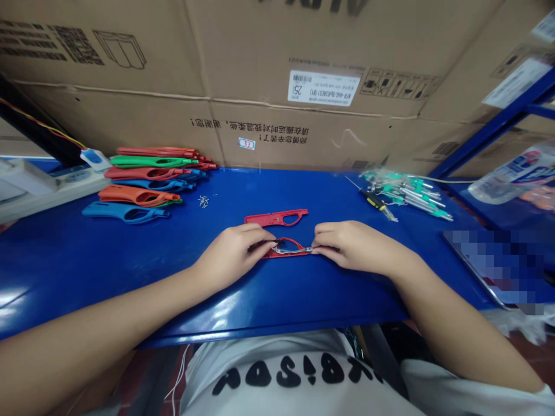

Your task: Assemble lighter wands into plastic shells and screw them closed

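Left hand: my left hand (236,249) pinches the left end of a red handle shell (289,248), fingers closed on it.
Right hand: my right hand (347,245) grips the shell's right end, where a metal piece (295,251) lies.
Shell position: flat on the blue desk (130,254), centre, near edge.
Second half: another red shell (276,218) just beyond.
Far left: stacked coloured handles (147,179).
Far right: screwdriver (376,203).

red shells (276,218): 2 | hands (234,248): 2 | screwdriver (376,203): 1 | cardboard boxes (243,69): several
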{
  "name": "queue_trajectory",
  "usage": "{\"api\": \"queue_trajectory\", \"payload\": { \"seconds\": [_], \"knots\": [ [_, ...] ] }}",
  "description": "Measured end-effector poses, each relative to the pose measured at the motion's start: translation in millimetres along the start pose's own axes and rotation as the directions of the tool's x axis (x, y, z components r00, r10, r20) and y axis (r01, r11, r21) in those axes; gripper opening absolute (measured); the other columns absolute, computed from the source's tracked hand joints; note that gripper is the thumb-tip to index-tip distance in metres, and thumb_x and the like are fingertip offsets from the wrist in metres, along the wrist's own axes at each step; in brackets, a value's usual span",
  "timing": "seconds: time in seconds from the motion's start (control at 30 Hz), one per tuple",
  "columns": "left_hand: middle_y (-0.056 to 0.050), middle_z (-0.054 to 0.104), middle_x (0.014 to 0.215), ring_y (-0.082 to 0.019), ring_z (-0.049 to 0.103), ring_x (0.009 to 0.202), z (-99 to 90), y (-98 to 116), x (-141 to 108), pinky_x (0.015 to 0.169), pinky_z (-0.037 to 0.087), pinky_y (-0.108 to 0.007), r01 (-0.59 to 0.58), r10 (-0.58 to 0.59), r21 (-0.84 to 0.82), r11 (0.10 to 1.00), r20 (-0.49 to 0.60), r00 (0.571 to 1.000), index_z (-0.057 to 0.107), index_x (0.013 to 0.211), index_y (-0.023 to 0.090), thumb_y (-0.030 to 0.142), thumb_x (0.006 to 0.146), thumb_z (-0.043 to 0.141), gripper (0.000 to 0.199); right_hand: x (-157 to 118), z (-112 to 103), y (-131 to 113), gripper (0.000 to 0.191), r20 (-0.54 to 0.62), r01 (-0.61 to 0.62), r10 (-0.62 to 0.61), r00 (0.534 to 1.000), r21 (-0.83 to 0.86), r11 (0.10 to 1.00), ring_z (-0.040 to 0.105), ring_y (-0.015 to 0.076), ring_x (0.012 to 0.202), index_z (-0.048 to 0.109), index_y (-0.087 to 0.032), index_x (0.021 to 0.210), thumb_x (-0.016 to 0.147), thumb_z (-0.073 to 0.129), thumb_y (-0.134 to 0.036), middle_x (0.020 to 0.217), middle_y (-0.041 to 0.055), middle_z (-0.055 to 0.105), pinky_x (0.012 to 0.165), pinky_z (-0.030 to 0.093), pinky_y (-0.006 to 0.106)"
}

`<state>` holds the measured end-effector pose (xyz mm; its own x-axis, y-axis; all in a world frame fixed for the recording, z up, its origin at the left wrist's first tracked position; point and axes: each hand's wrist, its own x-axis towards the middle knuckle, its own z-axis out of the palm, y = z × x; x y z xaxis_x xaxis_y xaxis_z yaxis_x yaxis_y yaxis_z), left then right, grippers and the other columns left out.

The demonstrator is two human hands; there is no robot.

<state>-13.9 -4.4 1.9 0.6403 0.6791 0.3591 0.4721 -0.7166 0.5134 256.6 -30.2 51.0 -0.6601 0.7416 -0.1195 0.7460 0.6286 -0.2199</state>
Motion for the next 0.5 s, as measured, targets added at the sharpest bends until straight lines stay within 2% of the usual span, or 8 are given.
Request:
{"api": "queue_trajectory", "payload": {
  "seconds": [0.3, 0.5],
  "knots": [
    [-0.006, 0.076, 0.093, -0.018, 0.070, 0.082, -2.9, 3.1, 1.3, 0.076, 0.054, -0.030, 0.051, -0.051, -0.009, 0.999, 0.012, 0.999, 0.074, 0.101, 0.019, 0.022, 0.096, 0.058, 0.017, 3.0, 5.2, 1.5, 0.024, -0.028, 0.029, -0.029, 0.999, 0.021, 0.999, 0.058, 0.0143, 0.076, 0.070, -0.015, 0.086, 0.100, 0.052, -0.021, 0.087, 0.0044, 0.063, 0.067, 0.036, 0.027],
    [-0.005, 0.076, 0.093, -0.018, 0.070, 0.082, -3.8, 3.4, 1.1, 0.077, 0.054, -0.030, 0.071, -0.070, -0.019, 0.997, 0.009, 0.997, 0.075, 0.101, 0.018, 0.024, 0.096, 0.059, 0.017, 2.8, 2.6, 0.0, 0.024, -0.002, 0.018, -0.018, 1.000, 0.010, 1.000, 0.059, 0.0146, 0.078, 0.071, -0.015, 0.089, 0.101, 0.052, -0.024, 0.089, 0.0048, 0.064, 0.067, 0.036, 0.026]
  ]
}}
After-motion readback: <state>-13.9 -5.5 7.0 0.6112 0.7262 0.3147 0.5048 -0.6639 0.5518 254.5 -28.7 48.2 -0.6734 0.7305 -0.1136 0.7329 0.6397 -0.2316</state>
